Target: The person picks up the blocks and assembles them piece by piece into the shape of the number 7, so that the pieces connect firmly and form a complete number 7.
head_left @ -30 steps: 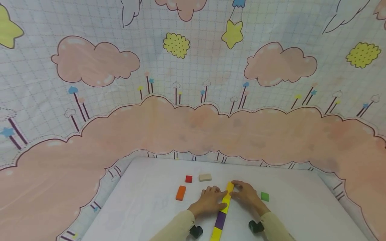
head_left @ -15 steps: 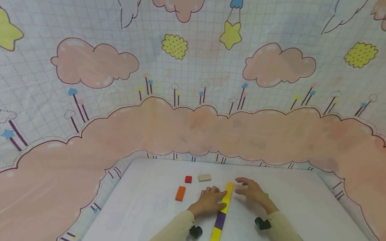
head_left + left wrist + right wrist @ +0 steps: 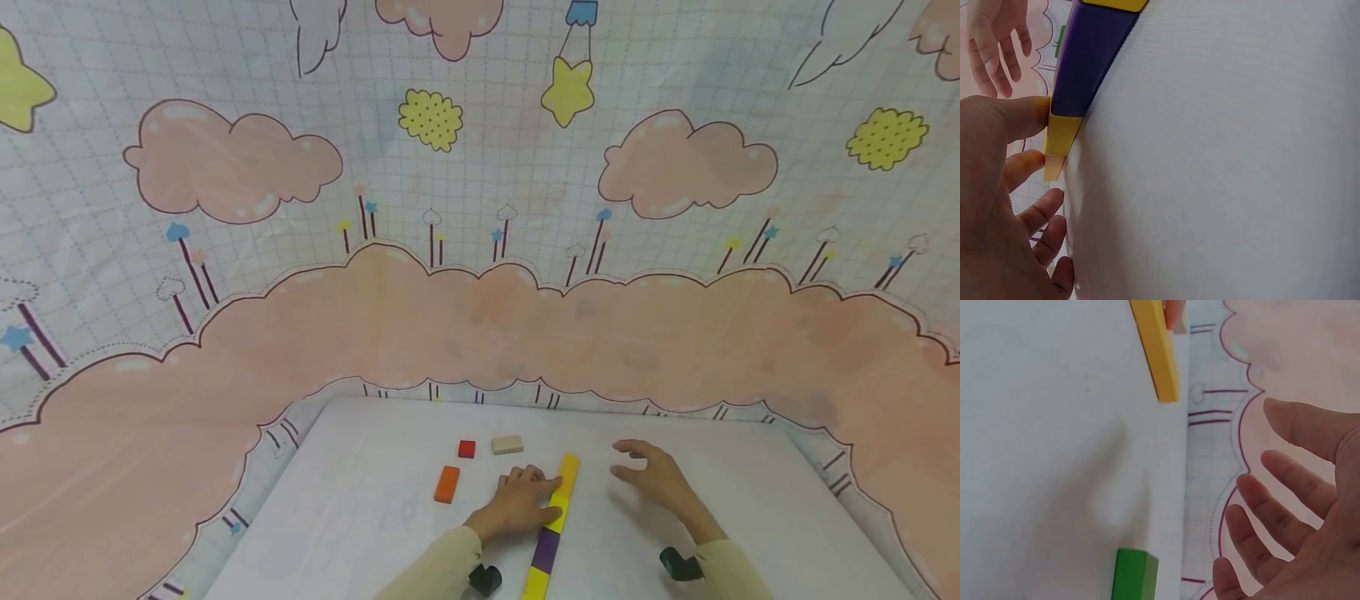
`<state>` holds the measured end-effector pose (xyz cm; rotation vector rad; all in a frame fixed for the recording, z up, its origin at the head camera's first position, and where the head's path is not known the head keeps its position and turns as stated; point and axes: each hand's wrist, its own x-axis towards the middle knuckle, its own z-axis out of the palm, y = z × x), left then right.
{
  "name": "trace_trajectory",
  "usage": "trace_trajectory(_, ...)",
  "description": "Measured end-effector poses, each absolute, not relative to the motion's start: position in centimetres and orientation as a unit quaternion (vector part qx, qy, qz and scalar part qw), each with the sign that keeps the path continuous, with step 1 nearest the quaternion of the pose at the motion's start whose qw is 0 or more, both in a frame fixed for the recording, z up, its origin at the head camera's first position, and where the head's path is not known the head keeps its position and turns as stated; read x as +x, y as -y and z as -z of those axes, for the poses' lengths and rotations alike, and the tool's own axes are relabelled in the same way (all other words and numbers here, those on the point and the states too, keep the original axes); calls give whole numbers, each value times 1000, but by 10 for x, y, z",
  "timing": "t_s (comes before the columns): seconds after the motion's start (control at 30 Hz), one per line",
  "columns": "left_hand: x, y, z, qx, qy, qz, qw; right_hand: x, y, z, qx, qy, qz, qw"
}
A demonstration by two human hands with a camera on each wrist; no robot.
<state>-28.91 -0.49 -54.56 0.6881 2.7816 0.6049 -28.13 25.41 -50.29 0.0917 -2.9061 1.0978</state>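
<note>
A straight row of blocks runs away from me on the white table: a yellow block (image 3: 536,583) nearest, then a purple block (image 3: 545,551), another yellow block (image 3: 564,502) and an orange-yellow block (image 3: 572,468) at the far end. My left hand (image 3: 512,502) touches the row's left side with thumb and index fingertips, its other fingers loosely bent. To the right of the row, my right hand (image 3: 660,483) hovers above the table with fingers spread, holding nothing. A green block (image 3: 1132,575) shows in the right wrist view; in the head view the right arm hides it.
Left of the row lie an orange block (image 3: 447,484), a small red block (image 3: 467,449) and a beige block (image 3: 507,445). The white table (image 3: 360,500) ends at the back against a cloud-patterned cloth (image 3: 480,325). Dark devices sit at both wrists.
My right hand has left the far end of the row and moved right, its arm now covering the green block. The left hand stays against the row, and the blocks have not moved.
</note>
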Motion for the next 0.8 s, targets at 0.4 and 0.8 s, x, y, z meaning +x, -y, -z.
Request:
trace_trajectory(0.4,-289,6,547,242,-945,-199,100,-272,-283,509,-6,932,-362,-1)
trace_trajectory(0.8,-289,5,546,240,-945,-196,100,-273,-306,524,-46,925,-377,-27)
